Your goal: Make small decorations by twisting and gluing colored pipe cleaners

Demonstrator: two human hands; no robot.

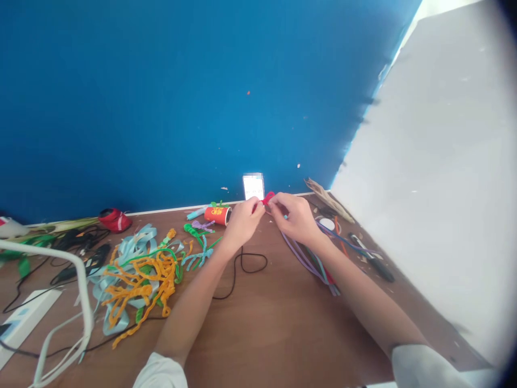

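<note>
Red loop (268, 198) beside screen (253, 184), digits blurred.

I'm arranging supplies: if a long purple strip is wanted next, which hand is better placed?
Probably the right hand: the purple strips lie close by it. The left hand is farther off, nearer the red cup. Both hands are at the red piece.

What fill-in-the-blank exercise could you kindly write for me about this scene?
The small piece between the left hand and the right hand is coloured ____.
The cup lies on its ____.
The wall straight ahead is coloured ____.
The orange fuzzy strands lie to the ____ of both hands.
Missing words: red; side; blue; left.
</note>
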